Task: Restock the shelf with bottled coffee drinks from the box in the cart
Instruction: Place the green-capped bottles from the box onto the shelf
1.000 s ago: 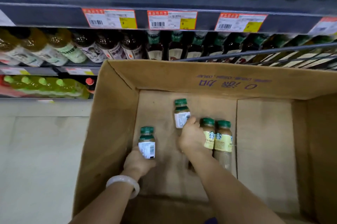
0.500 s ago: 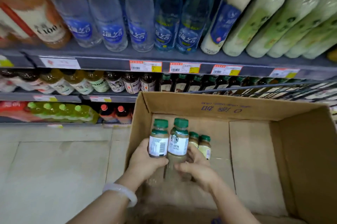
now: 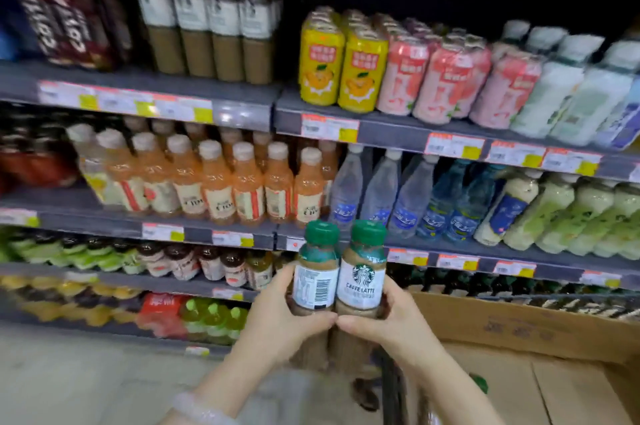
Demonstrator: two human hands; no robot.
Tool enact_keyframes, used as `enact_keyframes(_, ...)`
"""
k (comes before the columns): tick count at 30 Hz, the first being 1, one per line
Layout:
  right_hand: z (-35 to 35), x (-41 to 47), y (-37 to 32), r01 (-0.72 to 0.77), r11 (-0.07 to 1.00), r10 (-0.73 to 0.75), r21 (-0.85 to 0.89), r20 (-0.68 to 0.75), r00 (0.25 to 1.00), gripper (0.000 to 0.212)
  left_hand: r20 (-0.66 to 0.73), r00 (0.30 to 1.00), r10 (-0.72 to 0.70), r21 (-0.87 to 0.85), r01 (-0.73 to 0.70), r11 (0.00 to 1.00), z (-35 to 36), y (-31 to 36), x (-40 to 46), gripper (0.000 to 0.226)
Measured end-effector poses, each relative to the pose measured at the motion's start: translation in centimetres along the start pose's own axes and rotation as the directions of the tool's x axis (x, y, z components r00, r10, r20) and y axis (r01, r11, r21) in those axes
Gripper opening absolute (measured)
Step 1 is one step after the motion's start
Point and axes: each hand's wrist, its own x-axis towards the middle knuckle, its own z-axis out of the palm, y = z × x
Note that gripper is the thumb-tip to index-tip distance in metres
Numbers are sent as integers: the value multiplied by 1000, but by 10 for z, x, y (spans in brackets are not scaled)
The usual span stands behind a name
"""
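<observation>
This is a shop aisle with tall shelves (image 3: 242,113) full of drinks and a pale floor (image 3: 69,372) below.

The left hand (image 3: 277,320) is wrapped around a coffee bottle (image 3: 316,272) with a green cap. The side with the black bar code faces us. The right hand (image 3: 391,317) is wrapped around a second coffee bottle (image 3: 362,272), also with a green cap. Its white label says "CAFFE LATTE" under a round green picture. The two bottles stand up straight and touch side by side. The thumbs of both hands meet in front, low on the bottles. The bottles are held up in the air in front of the shelves, not on any shelf yet. A pale bracelet (image 3: 197,410) sits on the left wrist.

To the right and below the hands is the brown cardboard box (image 3: 519,331). A small bit of green (image 3: 479,383) peeks out inside it, too little to tell what it is.

Just behind the bottles, the nearest shelf has orange drinks (image 3: 242,182) on the left and clear water bottles (image 3: 377,189) on the right. One shelf up are yellow cans (image 3: 341,61) and pink cans (image 3: 450,78). Up on the top left are tall brown drinks (image 3: 207,19) with white labels. Little price tags (image 3: 329,127) run along the shelf edges. The picture is a bit blurry at the sides.
</observation>
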Motion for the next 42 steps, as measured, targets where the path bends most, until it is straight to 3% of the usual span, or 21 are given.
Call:
enact_keyframes(9,141,41,-71,186,982,-178,-35,162,971,68,-224,967,121,11,-122,992,-152,31,-26,52)
enact_keyframes(13,153,67,-111,284,953,-264,-101,178,948,59,-290,941,173,16,-176,984,-179,56,-9,56)
enact_keyframes(23,152,153,-199,483,867,-465,-123,149,873,59,-311,879,363,85,-354,931,-222,131,82,64)
enact_keyframes(33,186,244,-242,577,814,-578,-71,2,816,66,-361,774,519,207,-477,854,-271,172,159,61)
enact_keyframes(42,220,292,-233,551,826,-563,-116,-142,814,64,-321,813,485,154,-461,874,-312,160,216,61)
